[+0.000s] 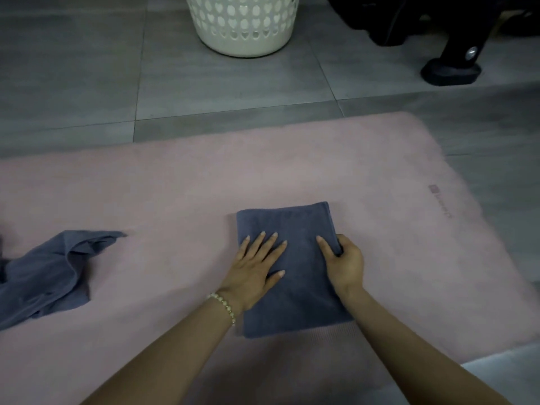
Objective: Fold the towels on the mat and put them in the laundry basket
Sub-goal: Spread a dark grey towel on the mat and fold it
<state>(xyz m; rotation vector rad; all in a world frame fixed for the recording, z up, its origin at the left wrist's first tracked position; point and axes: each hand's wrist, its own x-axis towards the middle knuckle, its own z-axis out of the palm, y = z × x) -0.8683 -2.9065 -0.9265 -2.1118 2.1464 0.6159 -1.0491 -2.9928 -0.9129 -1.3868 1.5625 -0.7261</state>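
A folded blue-grey towel [295, 290] lies as a neat rectangle on the pink mat [187, 185], near its middle. My left hand [257, 267] rests flat on the towel's left half, fingers spread. My right hand [343, 263] grips the towel's right edge, thumb on top and fingers curled under the fold. A second blue-grey towel [43, 276] lies crumpled at the mat's left edge. The white laundry basket [242, 24] with heart-shaped holes stands on the floor beyond the mat, top centre.
Grey floor tiles [87, 83] surround the mat. A black frame with a rubber foot [451, 70] stands at the top right. A pale surface [502, 372] shows at the bottom right corner.
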